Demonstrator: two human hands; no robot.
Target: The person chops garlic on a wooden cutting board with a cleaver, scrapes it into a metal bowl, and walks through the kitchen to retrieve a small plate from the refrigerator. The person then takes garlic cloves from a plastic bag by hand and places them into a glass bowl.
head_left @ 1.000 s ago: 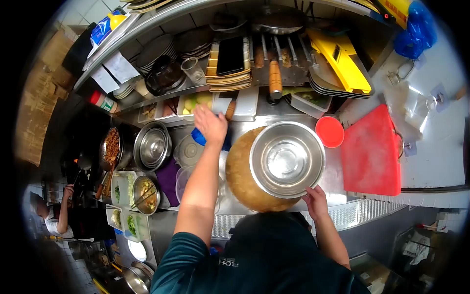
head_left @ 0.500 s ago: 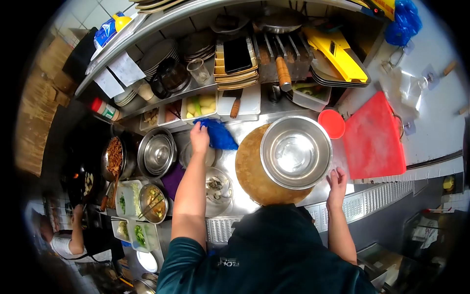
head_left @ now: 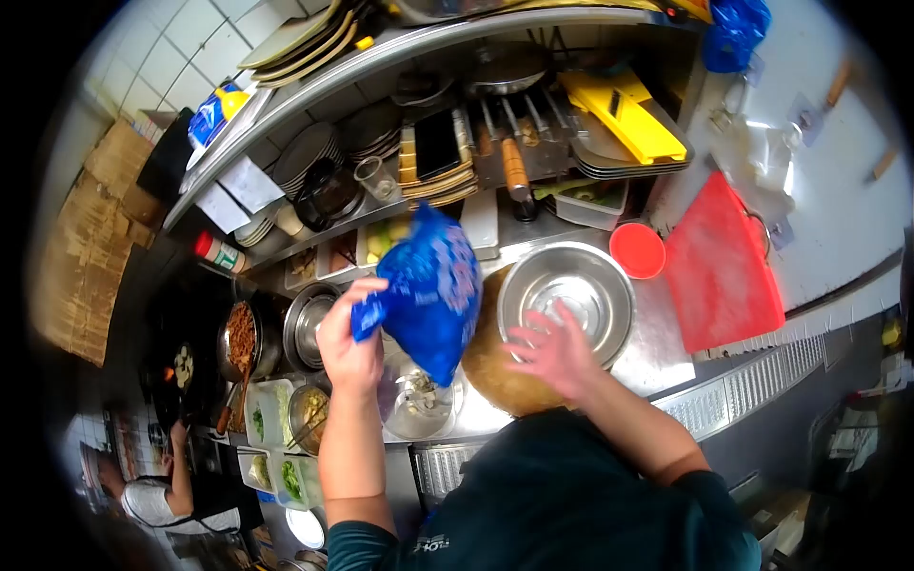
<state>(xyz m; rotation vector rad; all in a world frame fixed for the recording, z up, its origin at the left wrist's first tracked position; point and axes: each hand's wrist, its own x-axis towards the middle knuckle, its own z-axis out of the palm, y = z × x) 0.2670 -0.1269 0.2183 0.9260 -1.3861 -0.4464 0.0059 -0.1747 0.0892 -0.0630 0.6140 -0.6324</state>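
A blue plastic bag (head_left: 433, 290) with printing on it is gripped at its left end by my left hand (head_left: 350, 333), raised above the steel counter. My right hand (head_left: 557, 350), fingers spread and holding nothing, hovers over the lower left part of a steel bowl (head_left: 612, 309). That bowl rests on a round wooden board (head_left: 505, 381). Below the bag stands a clear round container (head_left: 441, 419) with pale pieces inside. A red round lid or dish (head_left: 638, 251) lies right of the bowl.
A red cutting board (head_left: 719, 271) leans at the right. Behind are a shelf with plates, a phone (head_left: 437, 145) and a yellow slicer (head_left: 633, 124). At the left are nested steel bowls (head_left: 307, 328), food containers (head_left: 269, 414) and a co-worker (head_left: 157, 500) at a wok.
My left hand has taken hold of the blue bag and lifted it off the counter. My right hand has moved left from beside the bowl to over it.
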